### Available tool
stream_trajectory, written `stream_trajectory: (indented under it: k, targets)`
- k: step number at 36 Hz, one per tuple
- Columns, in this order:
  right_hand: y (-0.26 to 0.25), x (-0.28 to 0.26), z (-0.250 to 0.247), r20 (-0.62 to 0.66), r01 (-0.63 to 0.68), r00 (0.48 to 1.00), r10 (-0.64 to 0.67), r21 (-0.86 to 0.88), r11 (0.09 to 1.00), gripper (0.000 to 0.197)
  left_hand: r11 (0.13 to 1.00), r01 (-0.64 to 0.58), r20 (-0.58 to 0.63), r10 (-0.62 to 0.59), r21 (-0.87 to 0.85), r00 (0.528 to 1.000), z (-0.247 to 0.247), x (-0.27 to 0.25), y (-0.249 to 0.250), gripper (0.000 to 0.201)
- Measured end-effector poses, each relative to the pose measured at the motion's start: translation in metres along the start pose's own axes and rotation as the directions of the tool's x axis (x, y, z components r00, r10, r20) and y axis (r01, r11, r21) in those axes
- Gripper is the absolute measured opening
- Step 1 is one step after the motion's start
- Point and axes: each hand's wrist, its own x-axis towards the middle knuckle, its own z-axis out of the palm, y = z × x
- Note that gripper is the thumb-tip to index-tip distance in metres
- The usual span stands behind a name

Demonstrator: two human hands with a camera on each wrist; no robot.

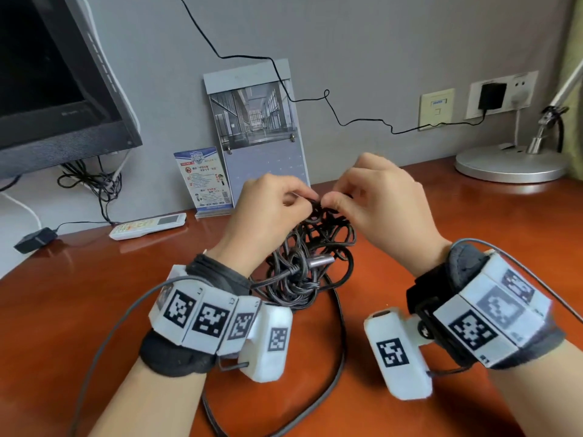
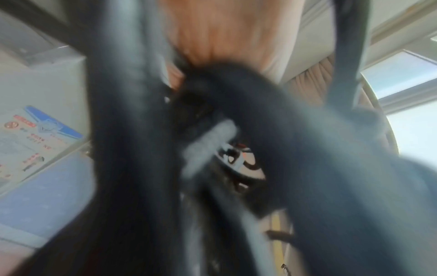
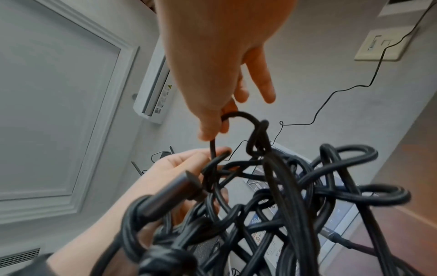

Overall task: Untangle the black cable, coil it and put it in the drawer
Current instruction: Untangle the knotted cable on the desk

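The black cable is a dense knotted bundle held up above the wooden desk, with one long loop trailing down toward me. A metal plug end sticks out of the tangle. My left hand pinches strands at the top of the bundle. My right hand pinches a loop right beside it, fingertips nearly touching. In the right wrist view my right hand pulls a small loop of the cable upward while the left hand holds the strand below. The left wrist view is blurred, filled by cable. No drawer is in view.
A monitor stands at back left with a remote and a small black adapter in front. A leaflet stand and calendar lean against the wall. A lamp base sits at back right; a thin wire runs to the wall socket.
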Motion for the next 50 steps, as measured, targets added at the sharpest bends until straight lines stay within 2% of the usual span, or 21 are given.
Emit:
stream_trajectory:
  k: [2,5,7,9,11,13,15,17,23,26,30,32,35,37,39,40,41,43,45,48,50]
  targets:
    - [0.002,0.0,0.001,-0.032,-0.061,0.998,0.062,0.01,0.998,0.028,0.999,-0.029,-0.043,0.03,0.016,0.999,0.002,-0.001,0.001,0.023]
    - [0.011,0.004,0.002,-0.112,-0.195,0.972,0.209,0.119,0.973,0.029,0.995,-0.092,-0.077,0.095,0.049,0.992,0.006,-0.005,0.003,0.023]
    - [0.016,0.004,0.001,-0.104,-0.279,0.947,0.303,0.193,0.941,0.029,0.989,-0.121,-0.061,0.126,0.081,0.99,0.009,-0.006,0.004,0.024]
    - [0.018,0.003,0.001,-0.075,-0.308,0.943,0.325,0.181,0.934,0.025,0.986,-0.111,-0.056,0.119,0.122,0.991,0.011,-0.005,0.004,0.025]
    - [0.015,0.003,0.001,-0.059,-0.225,0.97,0.235,0.138,0.965,0.01,0.982,-0.093,-0.045,0.102,0.165,0.994,0.011,-0.004,0.003,0.026]
    - [0.009,0.004,-0.001,0.02,-0.082,0.997,0.081,0.128,0.988,0.02,0.975,-0.076,-0.006,0.079,0.207,0.997,0.011,-0.004,0.003,0.027]
    - [0.004,0.004,-0.002,0.147,0.01,0.989,-0.016,0.044,0.999,0.023,0.972,-0.058,0.01,0.058,0.226,0.998,0.01,-0.004,0.004,0.027]
    - [0.0,0.003,-0.003,0.202,0.057,0.978,-0.048,-0.038,0.998,0.018,0.973,-0.045,0.007,0.045,0.228,0.999,0.009,-0.004,0.004,0.025]
    - [0.0,0.003,-0.003,0.252,0.103,0.965,-0.073,-0.108,0.989,0.015,0.977,-0.053,0.047,0.044,0.207,0.998,0.011,-0.005,0.004,0.023]
    - [-0.002,0.0,0.0,0.173,0.145,0.978,-0.116,-0.162,0.976,0.01,0.982,-0.039,0.022,0.036,0.183,0.999,0.012,-0.005,0.004,0.024]
    - [-0.004,-0.002,0.004,0.026,0.055,0.998,-0.052,-0.141,0.988,0.008,0.99,-0.025,-0.043,0.031,0.137,0.999,0.012,-0.003,0.006,0.023]
    - [0.001,-0.001,0.001,-0.029,-0.024,0.999,0.022,-0.066,0.998,0.006,0.994,-0.016,-0.053,0.022,0.104,0.998,0.009,-0.002,0.005,0.023]
    - [0.016,0.006,-0.006,-0.221,-0.206,0.948,0.229,0.124,0.971,0.009,0.997,0.0,-0.03,0.003,0.072,1.0,0.003,-0.003,0.001,0.023]
    - [0.025,0.009,-0.008,-0.212,-0.332,0.905,0.37,0.191,0.924,0.012,0.998,0.002,-0.008,-0.002,0.057,1.0,0.003,-0.005,-0.001,0.024]
    - [0.027,0.008,-0.007,-0.106,-0.387,0.91,0.4,0.127,0.913,0.007,0.997,0.017,0.014,-0.018,0.082,1.0,0.004,-0.005,-0.001,0.023]
    - [0.026,0.007,-0.007,-0.062,-0.381,0.921,0.385,0.069,0.922,0.003,0.995,0.023,0.014,-0.025,0.096,1.0,0.005,-0.005,-0.001,0.023]
    - [0.024,0.006,-0.007,-0.026,-0.358,0.933,0.358,0.007,0.934,0.008,0.994,0.029,0.009,-0.03,0.105,1.0,0.005,-0.005,-0.002,0.022]
    - [0.018,0.005,-0.008,0.029,-0.232,0.972,0.235,-0.073,0.97,0.024,0.993,0.039,-0.008,-0.039,0.115,0.999,0.002,-0.005,-0.004,0.022]
    - [0.013,0.005,-0.009,0.088,-0.073,0.993,0.079,-0.066,0.995,0.035,0.993,0.054,-0.01,-0.053,0.107,0.999,0.0,-0.005,-0.005,0.022]
    - [0.008,0.005,-0.006,0.144,0.093,0.986,-0.084,-0.053,0.994,0.035,0.99,0.051,-0.007,-0.05,0.128,0.999,0.0,-0.006,-0.003,0.022]
    - [0.006,0.005,-0.003,0.157,0.16,0.977,-0.146,-0.083,0.984,0.03,0.988,0.055,-0.006,-0.055,0.146,0.998,0.002,-0.006,0.0,0.022]
